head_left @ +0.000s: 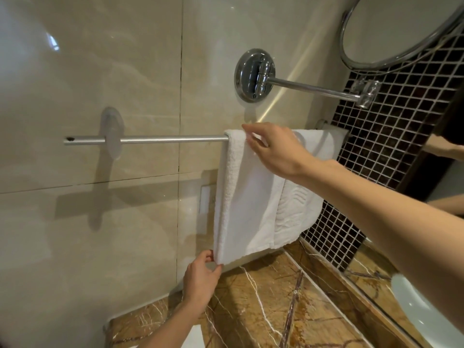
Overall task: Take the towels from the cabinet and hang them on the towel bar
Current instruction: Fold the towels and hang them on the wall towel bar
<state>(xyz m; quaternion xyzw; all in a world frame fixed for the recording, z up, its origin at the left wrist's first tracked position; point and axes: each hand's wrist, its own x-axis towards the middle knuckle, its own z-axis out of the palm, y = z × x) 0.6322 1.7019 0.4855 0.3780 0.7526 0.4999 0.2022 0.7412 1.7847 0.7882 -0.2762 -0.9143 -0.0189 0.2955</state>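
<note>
A metal towel bar (173,140) runs across the beige tiled wall. Two white towels hang over its right half: a plain one (247,204) in front and a wave-patterned one (297,207) beside it to the right. My left hand (200,278) pinches the lower left corner of the plain towel between thumb and fingers. My right hand (273,149) rests on top of the plain towel at the bar, fingers fairly straight. The cabinet is out of view.
A chrome wall mount (253,75) with an arm carries a round mirror (401,28) above the bar. Brown marble counter (263,305) lies below, dark mosaic tile (391,136) to the right, a white basin (426,315) at the lower right.
</note>
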